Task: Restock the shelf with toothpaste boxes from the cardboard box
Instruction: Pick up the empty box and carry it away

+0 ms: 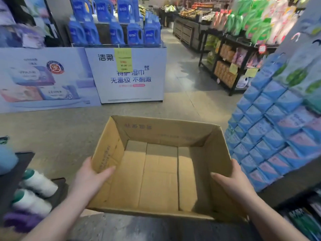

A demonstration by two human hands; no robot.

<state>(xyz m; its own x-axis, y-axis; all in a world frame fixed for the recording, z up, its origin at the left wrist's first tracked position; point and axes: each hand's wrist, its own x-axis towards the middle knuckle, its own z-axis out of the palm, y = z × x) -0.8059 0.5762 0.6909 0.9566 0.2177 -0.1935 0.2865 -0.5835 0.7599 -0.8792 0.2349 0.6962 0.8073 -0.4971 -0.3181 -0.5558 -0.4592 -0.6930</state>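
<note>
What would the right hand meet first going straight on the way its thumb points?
The right hand grips the cardboard box by its right wall, thumb inside pointing left. Ahead lies the empty interior, then probably the opposite wall; depth unclear.

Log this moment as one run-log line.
box: empty | left hand: grips left wall, thumb inside | right hand: grips right wall, thumb inside

I log the cardboard box (161, 131) as plain tan with faint dark print. Beyond box: blue jugs (134, 34), yellow-green tag (123, 60) on pale blue-white panel (139, 93). Right of box: blue packs (271, 141). Left of box: white bottles (40, 183), green caps (28, 173).
</note>
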